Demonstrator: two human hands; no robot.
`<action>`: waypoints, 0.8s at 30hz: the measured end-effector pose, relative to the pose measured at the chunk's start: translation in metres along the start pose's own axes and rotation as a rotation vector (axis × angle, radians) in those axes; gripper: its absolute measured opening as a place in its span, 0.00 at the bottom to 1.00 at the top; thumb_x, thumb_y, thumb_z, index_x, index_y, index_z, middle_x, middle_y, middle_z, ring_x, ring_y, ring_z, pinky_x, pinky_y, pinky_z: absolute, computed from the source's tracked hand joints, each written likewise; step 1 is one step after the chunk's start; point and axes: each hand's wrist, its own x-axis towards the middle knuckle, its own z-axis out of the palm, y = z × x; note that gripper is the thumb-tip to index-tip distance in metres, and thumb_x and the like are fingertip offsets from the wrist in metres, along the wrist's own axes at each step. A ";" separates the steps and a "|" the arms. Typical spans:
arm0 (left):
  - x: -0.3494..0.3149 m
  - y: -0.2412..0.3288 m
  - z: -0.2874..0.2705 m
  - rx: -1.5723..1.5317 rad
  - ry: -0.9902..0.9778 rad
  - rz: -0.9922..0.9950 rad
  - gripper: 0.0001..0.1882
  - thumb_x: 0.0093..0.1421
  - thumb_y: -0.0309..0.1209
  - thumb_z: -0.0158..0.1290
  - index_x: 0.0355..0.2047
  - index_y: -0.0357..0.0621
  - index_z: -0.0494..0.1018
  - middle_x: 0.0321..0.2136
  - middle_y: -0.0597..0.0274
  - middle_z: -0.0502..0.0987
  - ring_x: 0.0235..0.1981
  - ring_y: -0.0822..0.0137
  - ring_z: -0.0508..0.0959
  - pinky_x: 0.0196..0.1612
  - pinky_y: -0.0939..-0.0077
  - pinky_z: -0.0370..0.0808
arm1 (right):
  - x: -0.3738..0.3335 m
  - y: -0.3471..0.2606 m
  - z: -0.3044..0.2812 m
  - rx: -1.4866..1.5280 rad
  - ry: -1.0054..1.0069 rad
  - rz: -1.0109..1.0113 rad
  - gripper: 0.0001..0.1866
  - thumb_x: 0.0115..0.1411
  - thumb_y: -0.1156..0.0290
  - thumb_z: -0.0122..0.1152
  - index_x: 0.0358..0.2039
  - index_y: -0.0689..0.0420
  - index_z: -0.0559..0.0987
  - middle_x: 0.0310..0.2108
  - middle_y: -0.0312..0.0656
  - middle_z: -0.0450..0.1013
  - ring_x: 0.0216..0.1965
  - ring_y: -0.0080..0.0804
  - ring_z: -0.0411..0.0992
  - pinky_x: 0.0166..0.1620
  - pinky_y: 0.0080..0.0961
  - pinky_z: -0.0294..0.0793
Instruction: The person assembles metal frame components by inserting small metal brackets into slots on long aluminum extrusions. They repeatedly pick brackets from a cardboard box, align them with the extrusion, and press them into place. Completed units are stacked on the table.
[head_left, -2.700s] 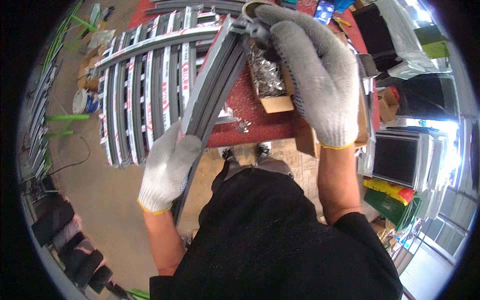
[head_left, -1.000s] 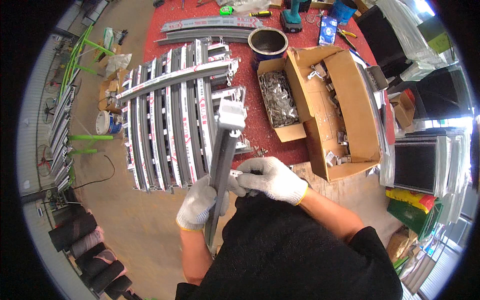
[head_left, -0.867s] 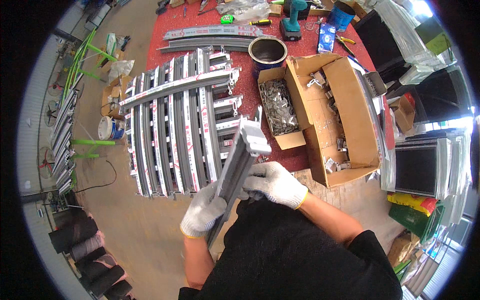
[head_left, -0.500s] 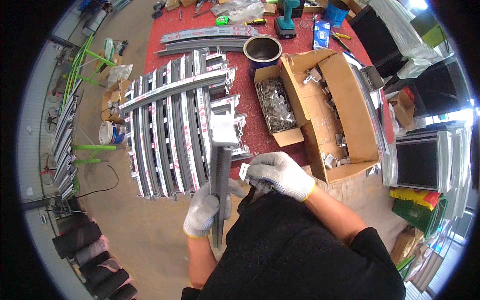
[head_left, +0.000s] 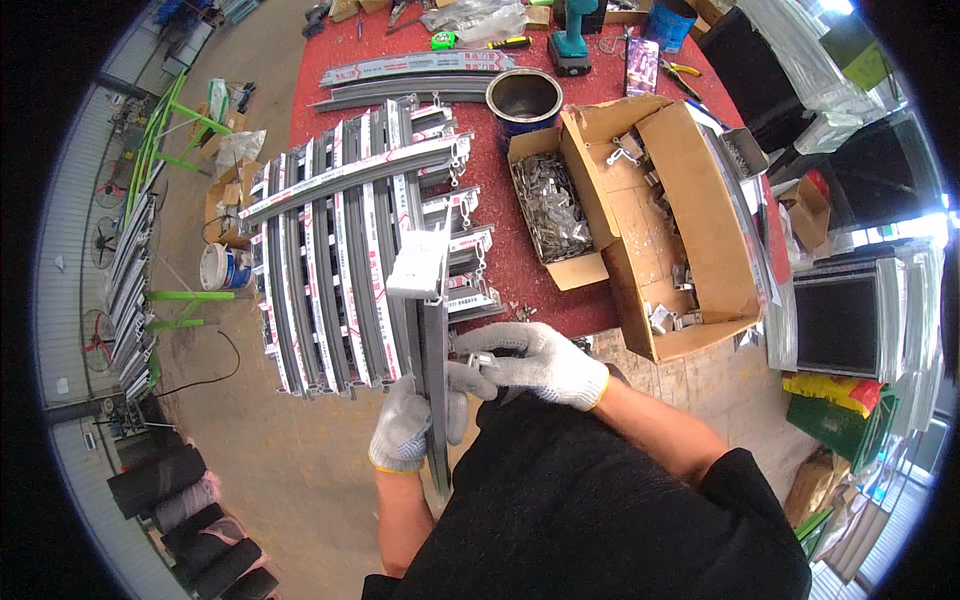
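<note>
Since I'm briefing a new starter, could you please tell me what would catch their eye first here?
The crisscrossed stack of strips at the left of the red table would probably come first. By its near edge, the gloved left hand grips a grey profile, and the gloved right hand beside it holds a small metal piece.

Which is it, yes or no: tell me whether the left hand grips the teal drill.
No, the left hand grips a grey profile, while the teal drill stands on the red table.

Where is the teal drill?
In the head view, the drill stands far back on the table, right of the yellow-handled tool and left of the blue can.
</note>
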 end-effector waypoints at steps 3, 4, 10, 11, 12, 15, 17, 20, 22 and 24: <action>-0.001 -0.001 -0.002 -0.032 0.001 -0.030 0.56 0.61 0.75 0.65 0.56 0.22 0.81 0.40 0.47 0.88 0.20 0.76 0.78 0.22 0.80 0.74 | 0.003 0.003 0.003 0.041 0.021 -0.044 0.17 0.72 0.68 0.69 0.57 0.63 0.85 0.54 0.44 0.85 0.53 0.30 0.81 0.60 0.33 0.81; -0.002 -0.001 -0.001 -0.039 0.016 -0.016 0.55 0.61 0.75 0.65 0.56 0.23 0.80 0.40 0.48 0.88 0.20 0.76 0.78 0.23 0.80 0.74 | 0.004 0.001 0.003 0.044 0.042 -0.025 0.15 0.73 0.68 0.69 0.55 0.63 0.85 0.54 0.44 0.85 0.53 0.30 0.81 0.60 0.33 0.81; -0.015 0.010 -0.003 0.213 0.191 0.013 0.57 0.55 0.76 0.69 0.58 0.28 0.79 0.40 0.47 0.89 0.24 0.72 0.80 0.26 0.77 0.76 | -0.008 -0.049 -0.010 0.247 0.371 0.027 0.10 0.79 0.71 0.59 0.53 0.64 0.79 0.42 0.45 0.84 0.37 0.29 0.83 0.44 0.29 0.86; -0.016 0.012 -0.002 0.286 0.222 0.031 0.55 0.57 0.76 0.68 0.57 0.29 0.79 0.39 0.49 0.88 0.25 0.73 0.80 0.27 0.76 0.76 | -0.009 -0.061 -0.013 0.107 0.419 -0.042 0.11 0.79 0.73 0.60 0.55 0.66 0.80 0.41 0.44 0.84 0.37 0.29 0.83 0.44 0.29 0.86; -0.017 0.014 0.000 0.352 0.245 0.044 0.54 0.58 0.75 0.67 0.57 0.30 0.79 0.38 0.52 0.88 0.26 0.74 0.81 0.28 0.76 0.76 | -0.012 -0.072 -0.015 -0.017 0.464 -0.099 0.12 0.78 0.74 0.61 0.56 0.67 0.81 0.41 0.44 0.84 0.37 0.29 0.83 0.44 0.29 0.86; -0.018 0.021 0.004 0.585 0.331 0.027 0.34 0.58 0.45 0.66 0.56 0.28 0.81 0.40 0.51 0.88 0.39 0.68 0.84 0.45 0.68 0.81 | -0.019 -0.101 -0.013 -0.132 0.569 -0.193 0.15 0.76 0.76 0.65 0.58 0.71 0.83 0.42 0.45 0.85 0.37 0.27 0.83 0.43 0.27 0.85; -0.018 0.024 0.010 0.670 0.393 0.024 0.30 0.54 0.32 0.65 0.56 0.26 0.81 0.41 0.45 0.89 0.43 0.62 0.87 0.51 0.64 0.83 | -0.024 -0.115 -0.009 -0.142 0.609 -0.215 0.14 0.75 0.77 0.67 0.57 0.71 0.84 0.41 0.45 0.86 0.35 0.25 0.83 0.40 0.25 0.85; -0.017 0.027 0.016 0.741 0.386 0.042 0.30 0.54 0.31 0.67 0.56 0.26 0.81 0.41 0.45 0.89 0.43 0.63 0.87 0.50 0.64 0.83 | -0.025 -0.125 -0.003 -0.172 0.663 -0.229 0.14 0.74 0.78 0.70 0.56 0.71 0.84 0.41 0.45 0.87 0.34 0.24 0.83 0.39 0.24 0.86; -0.015 0.028 0.021 0.759 0.374 0.060 0.30 0.54 0.30 0.68 0.56 0.27 0.81 0.41 0.45 0.89 0.42 0.64 0.88 0.50 0.65 0.84 | -0.022 -0.127 -0.001 -0.225 0.689 -0.264 0.14 0.73 0.77 0.71 0.55 0.70 0.85 0.41 0.45 0.88 0.35 0.24 0.84 0.39 0.24 0.86; -0.014 0.029 0.024 0.762 0.379 0.073 0.30 0.54 0.30 0.69 0.56 0.28 0.82 0.41 0.45 0.90 0.41 0.64 0.88 0.49 0.65 0.84 | -0.018 -0.127 0.001 -0.256 0.715 -0.294 0.14 0.73 0.77 0.71 0.55 0.70 0.85 0.42 0.46 0.88 0.37 0.24 0.85 0.41 0.24 0.87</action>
